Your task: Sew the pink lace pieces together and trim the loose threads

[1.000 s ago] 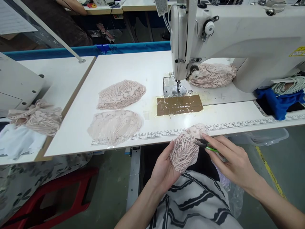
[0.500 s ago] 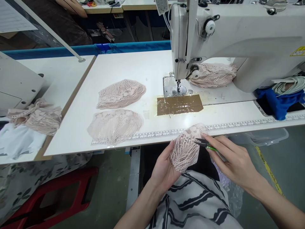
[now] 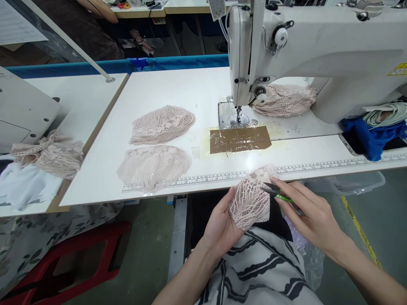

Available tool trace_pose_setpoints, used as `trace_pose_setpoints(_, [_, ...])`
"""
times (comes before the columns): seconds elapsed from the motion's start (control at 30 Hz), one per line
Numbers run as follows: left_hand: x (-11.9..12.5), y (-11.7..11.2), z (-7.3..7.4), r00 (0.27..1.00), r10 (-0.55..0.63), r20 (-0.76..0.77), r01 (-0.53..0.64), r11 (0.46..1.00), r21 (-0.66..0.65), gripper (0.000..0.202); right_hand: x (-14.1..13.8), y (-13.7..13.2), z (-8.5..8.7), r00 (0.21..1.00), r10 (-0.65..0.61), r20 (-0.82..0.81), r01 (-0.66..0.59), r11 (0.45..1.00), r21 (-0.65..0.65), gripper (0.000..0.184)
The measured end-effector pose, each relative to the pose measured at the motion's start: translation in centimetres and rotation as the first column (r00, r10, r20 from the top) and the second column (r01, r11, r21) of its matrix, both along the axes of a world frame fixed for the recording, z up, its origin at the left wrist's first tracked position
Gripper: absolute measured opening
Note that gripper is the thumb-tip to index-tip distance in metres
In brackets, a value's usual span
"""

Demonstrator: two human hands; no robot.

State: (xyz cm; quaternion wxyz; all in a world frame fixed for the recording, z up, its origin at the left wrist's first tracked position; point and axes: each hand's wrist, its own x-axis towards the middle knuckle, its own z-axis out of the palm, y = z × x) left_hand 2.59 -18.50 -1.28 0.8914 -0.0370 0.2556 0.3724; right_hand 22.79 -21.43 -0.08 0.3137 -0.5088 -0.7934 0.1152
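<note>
My left hand [image 3: 222, 226] holds a pale pink lace piece [image 3: 251, 199] from below, just in front of the table edge. My right hand [image 3: 310, 214] is closed on small green-handled thread snips [image 3: 277, 193], whose dark tips touch the lace's right edge. On the white sewing table [image 3: 178, 91] lie two stacks of pink lace, the far stack [image 3: 162, 125] and the near stack [image 3: 154, 167]. The white sewing machine [image 3: 318, 51] stands at the right, its needle above brown tape [image 3: 240, 140]. More lace [image 3: 286, 99] lies under the machine arm.
A printed ruler strip [image 3: 318, 167] runs along the table's front edge. Lace and white cloth [image 3: 38, 165] lie on a side table at left. A blue cloth [image 3: 370, 135] and a phone sit at right. A red stool [image 3: 79, 262] stands below left; a clear plastic bin [image 3: 356, 182] hangs under the table.
The lace piece and both hands have shifted very slightly to the right and up; the snips stay at the lace's edge.
</note>
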Motion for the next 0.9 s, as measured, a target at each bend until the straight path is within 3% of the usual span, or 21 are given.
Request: trace_pose_setpoints(0.9, [0.23, -0.06, 0.86, 0.991, 0.017, -0.131, -0.008, 0.998, 0.069, 0.041, 0.31, 0.05, 0.22, 0.996, 0.010, 0.088, -0.013, 1.000, 0.027, 0.055])
